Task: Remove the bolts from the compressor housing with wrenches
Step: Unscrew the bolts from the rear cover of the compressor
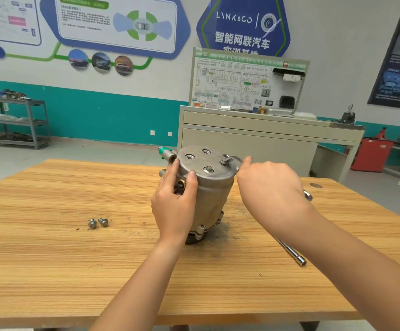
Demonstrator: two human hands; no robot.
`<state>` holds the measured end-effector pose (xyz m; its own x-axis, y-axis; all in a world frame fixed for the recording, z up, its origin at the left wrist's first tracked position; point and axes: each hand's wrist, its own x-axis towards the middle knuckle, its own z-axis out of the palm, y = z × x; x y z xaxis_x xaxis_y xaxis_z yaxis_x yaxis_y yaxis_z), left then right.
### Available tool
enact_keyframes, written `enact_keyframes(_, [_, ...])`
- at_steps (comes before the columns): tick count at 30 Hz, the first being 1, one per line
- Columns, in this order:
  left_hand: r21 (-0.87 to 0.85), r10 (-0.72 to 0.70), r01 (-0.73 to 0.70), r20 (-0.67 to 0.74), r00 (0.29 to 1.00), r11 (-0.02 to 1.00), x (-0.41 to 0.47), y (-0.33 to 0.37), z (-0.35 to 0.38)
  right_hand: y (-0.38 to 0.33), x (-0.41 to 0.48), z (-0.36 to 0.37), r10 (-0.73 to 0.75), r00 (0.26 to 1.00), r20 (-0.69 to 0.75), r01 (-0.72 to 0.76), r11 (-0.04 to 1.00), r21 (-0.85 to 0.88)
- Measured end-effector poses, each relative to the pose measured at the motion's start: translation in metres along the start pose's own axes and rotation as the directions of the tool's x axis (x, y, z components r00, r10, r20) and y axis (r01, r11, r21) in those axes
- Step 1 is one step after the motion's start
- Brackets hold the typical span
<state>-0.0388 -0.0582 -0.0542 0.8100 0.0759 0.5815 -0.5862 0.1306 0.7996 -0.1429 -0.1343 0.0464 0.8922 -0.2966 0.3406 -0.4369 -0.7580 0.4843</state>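
Automotive training workshop: wiring-diagram board [246, 84], car posters [113, 25], parts trolley [15, 120].

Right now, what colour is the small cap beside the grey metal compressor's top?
Green; the cap shows best in head view.

The room is bright, with soft, even light. Shadows on the tabletop [51, 259] are faint. The wide lens bends the picture at the edges, so the tabletop looks curved. The posters [113, 25] at the back look a little fuzzy.

Fingers of the right hand [266, 185] and the wrench [226, 160] handle, behind that hand.
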Motion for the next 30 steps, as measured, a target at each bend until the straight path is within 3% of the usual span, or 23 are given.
enact_keyframes(14, [-0.010, 0.016, -0.016, -0.024, 1.000, 1.000, 0.000, -0.003, -0.009, 0.011, -0.003, 0.015, -0.004, 0.986, -0.169, -0.004, 0.999, -0.046])
enact_keyframes(18, [-0.034, 0.017, -0.018, -0.014, 1.000, 0.999, 0.006, -0.005, -0.010, 0.011, -0.010, 0.038, 0.095, 0.939, -0.332, -0.128, 0.989, -0.078])
enact_keyframes(21, [-0.110, 0.012, -0.012, 0.003, 1.000, 0.994, 0.017, -0.009, -0.008, 0.030, 0.003, 0.063, 0.059, 0.788, -0.612, 0.009, 0.994, 0.108])
enact_keyframes(24, [-0.159, -0.020, 0.026, 0.036, 0.999, 0.987, 0.027, -0.012, -0.007, 0.047, 0.025, 0.086, -0.005, 0.672, -0.740, 0.183, 0.970, 0.160])
enact_keyframes(28, [-0.189, -0.022, 0.034, 0.064, 0.998, 0.981, 0.040, -0.017, -0.006, 0.049, 0.064, 0.097, 0.061, 0.662, -0.747, 0.246, 0.924, 0.293])
enact_keyframes(30, [-0.202, -0.032, 0.048, 0.081, 0.996, 0.978, 0.047, -0.020, -0.006, 0.040, 0.086, 0.094, 0.075, 0.698, -0.712, 0.267, 0.895, 0.357])
